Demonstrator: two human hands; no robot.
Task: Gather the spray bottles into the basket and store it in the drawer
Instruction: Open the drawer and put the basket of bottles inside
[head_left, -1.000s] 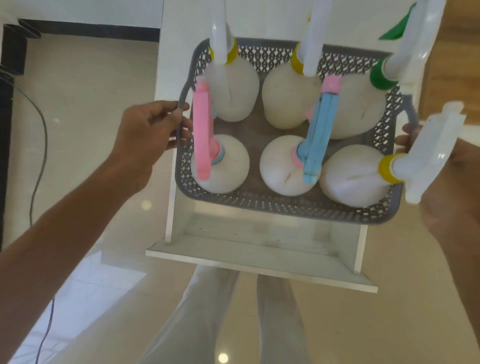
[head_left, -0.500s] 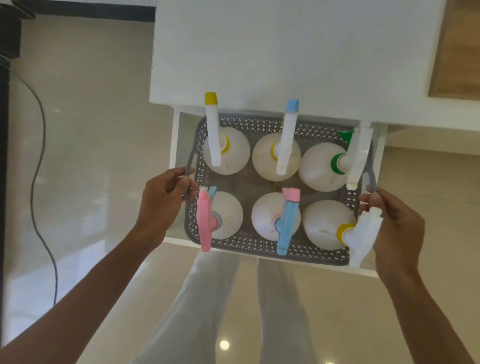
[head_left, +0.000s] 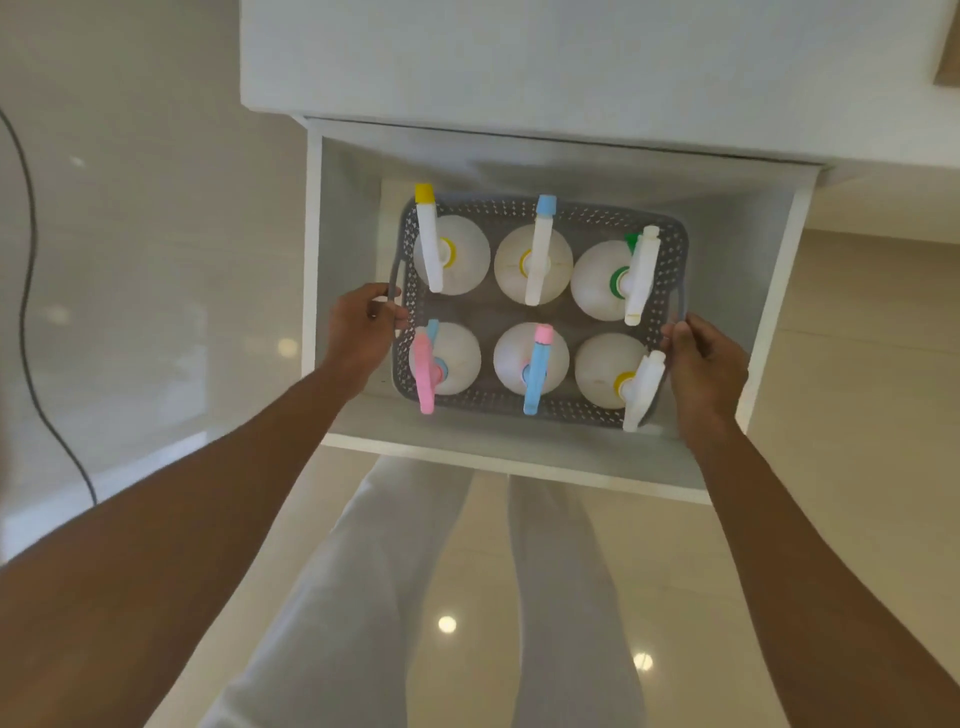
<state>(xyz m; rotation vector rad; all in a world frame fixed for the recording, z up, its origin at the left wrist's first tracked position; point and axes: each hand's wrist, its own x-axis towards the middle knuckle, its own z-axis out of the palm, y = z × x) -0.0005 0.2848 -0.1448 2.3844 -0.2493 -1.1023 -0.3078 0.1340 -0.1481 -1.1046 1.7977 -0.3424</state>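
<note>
Six white spray bottles (head_left: 532, 265) packed upright in grey perforated plastic basket (head_left: 571, 410), held inside open white drawer (head_left: 519, 462); handles gripped by left hand (head_left: 358, 332), right hand (head_left: 704, 369).

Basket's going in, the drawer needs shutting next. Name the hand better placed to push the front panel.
Right, marginally. The right hand sits nearer the white drawer's front panel than the left hand; both grip the grey perforated basket handles.
</note>
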